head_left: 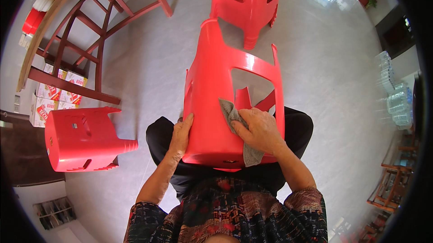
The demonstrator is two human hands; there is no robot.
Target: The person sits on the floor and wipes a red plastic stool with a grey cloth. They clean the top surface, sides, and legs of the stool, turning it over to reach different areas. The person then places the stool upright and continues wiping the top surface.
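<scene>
A red plastic stool (207, 94) lies tipped on its side across my lap, its legs pointing away from me. My left hand (181, 135) grips the stool's left edge near the seat end. In my right hand (261, 129) is a grey-green cloth (253, 156), pressed against the stool's upper side beside the large opening. Part of the cloth hangs down below my palm and another part sticks out past my fingers.
Another red stool (83, 137) lies on its side at left, and one more (247, 4) stands ahead. A wooden table (74, 90) with cartons (47, 107) beneath is at far left. Bottle packs (399, 103) and wooden furniture (390, 184) line the right.
</scene>
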